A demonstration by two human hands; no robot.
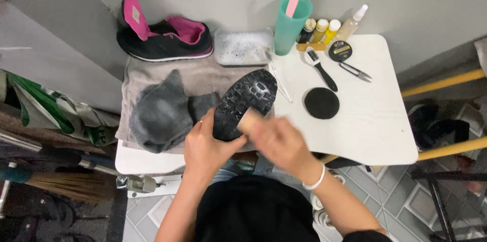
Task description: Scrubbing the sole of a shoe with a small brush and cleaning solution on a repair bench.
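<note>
Your left hand was clasped around the heel end of the black shoe, which lay sole up near the middle of the white bench, its toe pointing toward one o'clock and its near edge over the grey towel. Your right hand was closed on a small tan block, likely a brush, pressed against the sole at the heel; the hand was blurred, so the exact grip could not be read. To scrub well here, you were wise to pin the shoe firmly and would do best working short strokes along the tread grooves, keeping the sole over the towel so loosened dirt fell there. At twelve o'clock stood a teal cup beside a soapy tray; the other shoe, black with pink lining, sat at eleven o'clock. A black-handled brush, a round black pad and small snips lay toward two o'clock, well apart from your hands.
</note>
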